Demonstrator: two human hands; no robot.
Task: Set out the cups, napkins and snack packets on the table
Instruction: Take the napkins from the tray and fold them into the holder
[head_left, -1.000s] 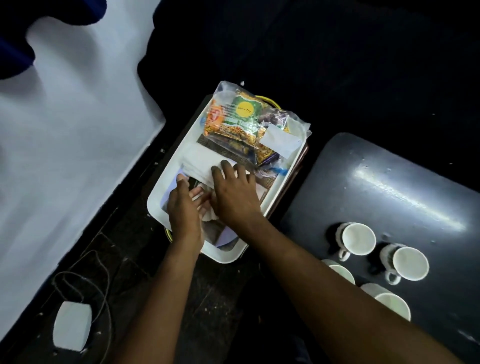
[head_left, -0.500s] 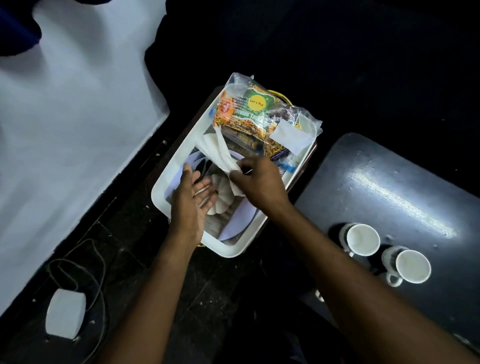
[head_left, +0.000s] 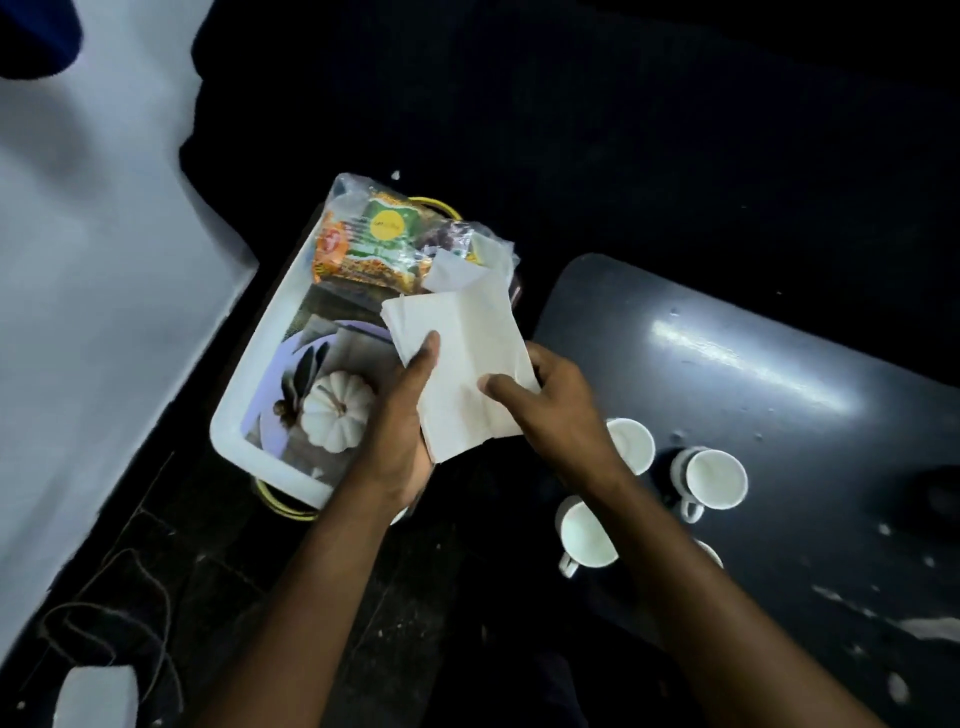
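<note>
Both hands have a grip on the napkins (head_left: 462, 364): left hand (head_left: 400, 421) pinching the stack's near-left edge, right hand (head_left: 550, 410) clamped on its right side, holding it up over the white tray (head_left: 249, 384), just left of the dark table (head_left: 753, 374). Looks to me like the napkin step, since the cups (head_left: 714, 478) are already on the table and the snack packets (head_left: 384, 244) sit in the tray. Next I'd swing right and lay them down clear of the cups.

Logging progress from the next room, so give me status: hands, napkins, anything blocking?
Left hand and right hand both gripping white folded paper napkins, lifted above white rectangular tray. Snack packets on tray. White cups on dark table. Nothing blocking.
</note>
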